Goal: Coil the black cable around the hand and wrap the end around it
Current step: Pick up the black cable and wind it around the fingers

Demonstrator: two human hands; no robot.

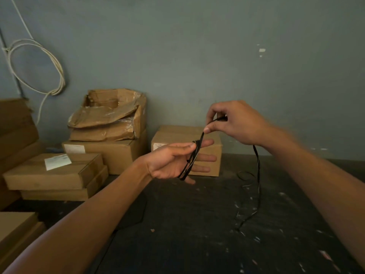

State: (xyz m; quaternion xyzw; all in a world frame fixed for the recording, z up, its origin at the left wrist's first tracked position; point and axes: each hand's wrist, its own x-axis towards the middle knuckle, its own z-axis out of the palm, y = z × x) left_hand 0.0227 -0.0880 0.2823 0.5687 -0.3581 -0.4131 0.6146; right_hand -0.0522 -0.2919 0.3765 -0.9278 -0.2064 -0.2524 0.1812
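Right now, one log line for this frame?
left hand: open, cable looped over fingers | right hand: pinching cable | tail: hanging to table

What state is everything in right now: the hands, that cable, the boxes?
Left hand: open, fingers straight, cable looped around them.
Right hand: pinching the cable, raised.
Black cable: partly coiled; the rest hangs to the table.
Torn box: open, crumpled, on top of a stack.
Small box: closed.
White cord: coiled, hanging on the wall.

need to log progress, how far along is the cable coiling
Early on. Done: a few loops of the black cable lie across the left hand. In hand: the right hand pinches the next stretch above it. Left: a long tail hangs to the dark table; the end wrap is not begun.
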